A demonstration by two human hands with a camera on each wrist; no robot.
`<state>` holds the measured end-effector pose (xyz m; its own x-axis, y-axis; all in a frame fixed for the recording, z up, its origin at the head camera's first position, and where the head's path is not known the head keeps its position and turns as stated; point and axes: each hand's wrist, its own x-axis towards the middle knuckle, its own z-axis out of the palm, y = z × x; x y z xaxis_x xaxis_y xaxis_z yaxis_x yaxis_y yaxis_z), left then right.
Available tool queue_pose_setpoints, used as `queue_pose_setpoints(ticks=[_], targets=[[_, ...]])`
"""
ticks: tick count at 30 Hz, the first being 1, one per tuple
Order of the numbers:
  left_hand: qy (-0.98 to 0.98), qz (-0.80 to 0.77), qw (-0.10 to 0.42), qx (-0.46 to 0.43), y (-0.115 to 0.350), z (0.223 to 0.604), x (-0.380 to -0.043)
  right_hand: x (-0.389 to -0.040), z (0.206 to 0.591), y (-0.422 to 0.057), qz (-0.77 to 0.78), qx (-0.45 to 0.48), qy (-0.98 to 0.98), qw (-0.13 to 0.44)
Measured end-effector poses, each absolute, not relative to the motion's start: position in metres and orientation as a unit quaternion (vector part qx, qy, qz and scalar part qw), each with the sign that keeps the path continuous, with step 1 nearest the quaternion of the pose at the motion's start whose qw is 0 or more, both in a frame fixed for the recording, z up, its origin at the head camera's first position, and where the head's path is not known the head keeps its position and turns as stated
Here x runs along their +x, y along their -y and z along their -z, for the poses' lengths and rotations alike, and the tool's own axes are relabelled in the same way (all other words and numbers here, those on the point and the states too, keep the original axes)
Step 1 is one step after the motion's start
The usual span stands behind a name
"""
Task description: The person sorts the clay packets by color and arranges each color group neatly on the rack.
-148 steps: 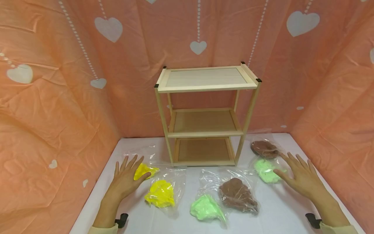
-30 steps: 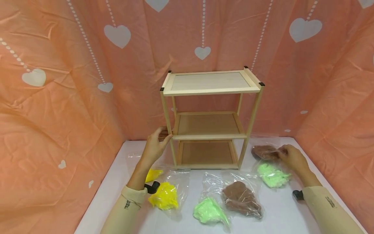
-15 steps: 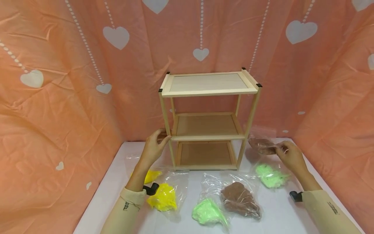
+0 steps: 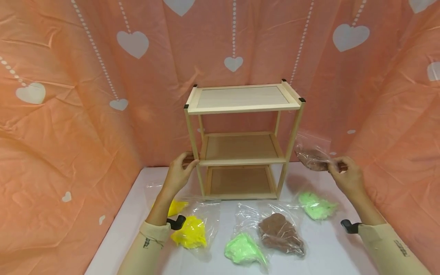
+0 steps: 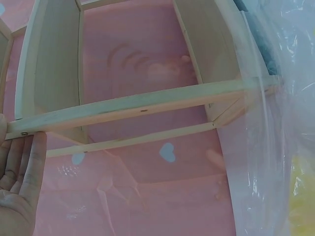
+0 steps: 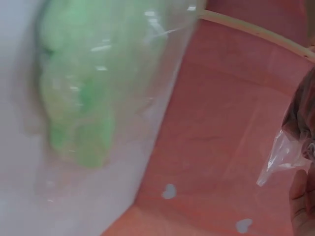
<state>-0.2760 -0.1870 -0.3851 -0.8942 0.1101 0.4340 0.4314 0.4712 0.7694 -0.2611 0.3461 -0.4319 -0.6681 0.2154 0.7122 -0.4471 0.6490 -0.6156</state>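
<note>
A three-tier wooden shelf rack (image 4: pixel 242 162) stands at the back of the table. My left hand (image 4: pixel 178 172) grips its front left post near the middle tier; in the left wrist view the fingers (image 5: pixel 32 169) lie against the post. My right hand (image 4: pixel 348 177) pinches the edge of a clear plastic bag of brown clay-like material (image 4: pixel 313 158), held in the air right of the rack. That brown bag (image 6: pixel 300 113) shows only in part at the right wrist view's edge. Below it a bag of light green material (image 4: pixel 316 206) lies on the table.
On the white table (image 4: pixel 209 263), bags of yellow material (image 4: pixel 190 233) lie front left, one partly behind my left forearm. Another green bag (image 4: pixel 244 250) and another brown bag (image 4: pixel 282 233) lie in front. Orange-pink cloth (image 4: pixel 68 145) with hearts surrounds the table.
Both hands have moved from hovering over the table: the left onto the rack's post, the right onto the far brown bag. Over the last second the right hand has lifted that bag.
</note>
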Motion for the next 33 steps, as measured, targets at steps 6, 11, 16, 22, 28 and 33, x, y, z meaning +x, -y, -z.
queue_pose_setpoints(ticks=[6, 11, 16, 22, 28, 33], targets=[[0.844, 0.486, 0.162, -0.156, 0.187, 0.385, -0.275, -0.256, 0.411, -0.340, -0.447, 0.058, 0.775, 0.443], [0.848, 0.483, 0.155, -0.153, 0.187, 0.386, -0.274, -0.250, 0.393, -0.333, -0.469, 0.050, 0.750, 0.463], [0.849, 0.481, 0.161, -0.146, 0.187, 0.387, -0.274, -0.248, 0.373, -0.325, -0.488, 0.059, 0.717, 0.494], [0.851, 0.476, 0.170, -0.145, 0.186, 0.388, -0.274, -0.248, 0.347, -0.315, -0.518, 0.096, 0.652, 0.545], [0.848, 0.481, 0.171, -0.145, 0.185, 0.388, -0.275, -0.239, 0.320, -0.296, -0.534, 0.116, 0.618, 0.565], [0.846, 0.482, 0.175, -0.147, 0.182, 0.388, -0.275, -0.235, 0.300, -0.282, -0.560, 0.130, 0.579, 0.578]])
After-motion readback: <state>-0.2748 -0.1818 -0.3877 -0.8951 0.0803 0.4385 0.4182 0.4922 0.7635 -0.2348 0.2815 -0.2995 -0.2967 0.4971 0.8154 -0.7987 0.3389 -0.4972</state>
